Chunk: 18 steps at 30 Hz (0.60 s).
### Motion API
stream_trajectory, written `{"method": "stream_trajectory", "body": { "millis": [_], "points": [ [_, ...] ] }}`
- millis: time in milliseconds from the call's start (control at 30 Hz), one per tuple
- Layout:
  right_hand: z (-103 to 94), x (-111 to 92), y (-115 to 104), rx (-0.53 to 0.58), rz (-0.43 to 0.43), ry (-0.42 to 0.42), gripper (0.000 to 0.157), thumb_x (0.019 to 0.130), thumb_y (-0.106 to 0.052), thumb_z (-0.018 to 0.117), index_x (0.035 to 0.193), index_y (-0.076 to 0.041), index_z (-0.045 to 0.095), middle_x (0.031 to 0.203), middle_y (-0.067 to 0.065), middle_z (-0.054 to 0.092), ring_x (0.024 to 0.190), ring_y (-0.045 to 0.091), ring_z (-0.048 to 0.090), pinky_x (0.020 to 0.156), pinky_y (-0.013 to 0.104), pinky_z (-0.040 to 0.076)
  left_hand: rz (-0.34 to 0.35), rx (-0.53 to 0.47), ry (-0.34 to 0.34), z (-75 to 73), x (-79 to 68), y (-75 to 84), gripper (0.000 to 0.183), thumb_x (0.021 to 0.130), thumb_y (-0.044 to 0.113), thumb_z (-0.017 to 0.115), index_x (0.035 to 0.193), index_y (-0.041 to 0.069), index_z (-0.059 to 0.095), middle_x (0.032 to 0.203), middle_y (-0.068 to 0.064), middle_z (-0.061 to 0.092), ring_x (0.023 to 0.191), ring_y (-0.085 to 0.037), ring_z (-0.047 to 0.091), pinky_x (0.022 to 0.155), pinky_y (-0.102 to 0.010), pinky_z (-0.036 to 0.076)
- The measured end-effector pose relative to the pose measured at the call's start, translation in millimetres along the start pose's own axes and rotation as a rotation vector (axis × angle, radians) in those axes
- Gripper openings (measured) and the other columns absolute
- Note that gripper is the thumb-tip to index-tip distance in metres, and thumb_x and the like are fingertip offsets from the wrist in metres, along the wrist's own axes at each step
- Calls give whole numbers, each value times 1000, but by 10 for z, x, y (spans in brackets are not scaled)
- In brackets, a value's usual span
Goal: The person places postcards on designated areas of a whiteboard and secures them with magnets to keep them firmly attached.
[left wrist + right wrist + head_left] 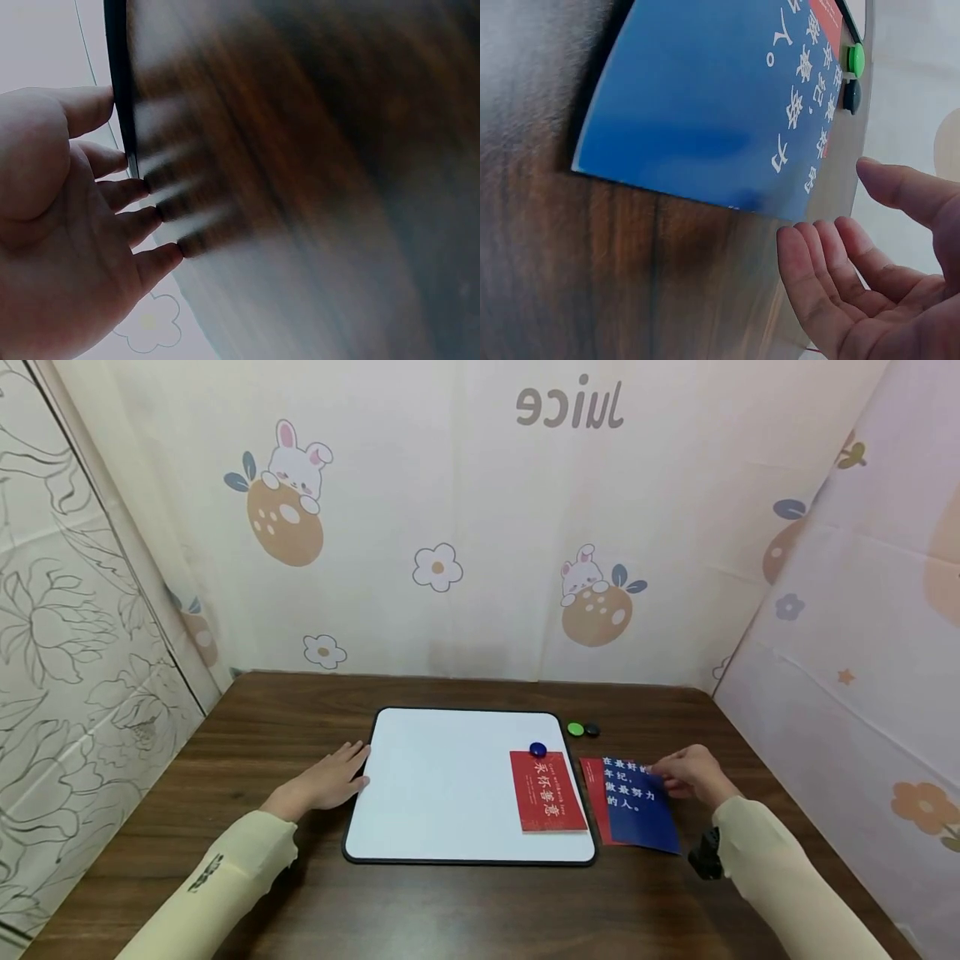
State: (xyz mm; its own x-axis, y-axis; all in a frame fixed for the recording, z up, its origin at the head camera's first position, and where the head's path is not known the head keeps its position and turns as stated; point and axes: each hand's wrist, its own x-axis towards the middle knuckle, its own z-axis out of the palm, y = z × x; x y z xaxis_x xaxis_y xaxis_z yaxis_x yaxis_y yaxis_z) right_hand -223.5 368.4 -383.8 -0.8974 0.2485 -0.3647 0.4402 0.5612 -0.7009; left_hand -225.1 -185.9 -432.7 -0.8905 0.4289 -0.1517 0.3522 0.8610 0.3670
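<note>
A whiteboard (435,785) with a black rim lies on the table. My left hand (326,781) rests at its left edge, fingers spread, with thumb and fingertips touching the rim. To the board's right, a blue card (643,822) with white characters partly covers a red card (596,793). My right hand (693,772) is at the blue card's right edge. In the right wrist view its fingertips (799,247) meet that edge, while the thumb (892,184) stands apart from them. Another red card (547,802) lies on the board's right side, a blue magnet (537,749) at its top edge.
A green magnet (575,729) and a black magnet (592,730) sit side by side beyond the cards, by the board's top right corner. The brown wooden table (450,910) ends against a patterned cloth backdrop (480,610) behind, with more patterned sheets at both sides.
</note>
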Motion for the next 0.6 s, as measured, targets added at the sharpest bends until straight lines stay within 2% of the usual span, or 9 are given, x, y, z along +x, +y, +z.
{"method": "stream_trajectory", "body": {
  "millis": [333,500,600],
  "points": [
    [-27,-94,54,-57,16,7,38,86,-14,69,103,18,59,87,21,59,72,25,59,68,38,57,7,-5,-8,-3,-2,-4,60,101,25,46,147,-7,24,151,-30,19,139,-46,13,108,-61,17],
    [41,-69,75,-119,39,0,51,86,-24,72,107,19,55,91,26,59,78,30,61,68,38,57,16,-7,-11,-9,4,-4,59,101,23,46,147,-8,24,151,-31,19,139,-47,13,108,-61,17],
    [94,-56,71,-168,57,2,64,84,-29,74,112,22,48,97,32,56,85,37,61,68,39,57,23,-3,-15,-22,6,4,59,102,24,45,147,-7,24,151,-31,19,139,-47,13,108,-61,17]
  ]
}}
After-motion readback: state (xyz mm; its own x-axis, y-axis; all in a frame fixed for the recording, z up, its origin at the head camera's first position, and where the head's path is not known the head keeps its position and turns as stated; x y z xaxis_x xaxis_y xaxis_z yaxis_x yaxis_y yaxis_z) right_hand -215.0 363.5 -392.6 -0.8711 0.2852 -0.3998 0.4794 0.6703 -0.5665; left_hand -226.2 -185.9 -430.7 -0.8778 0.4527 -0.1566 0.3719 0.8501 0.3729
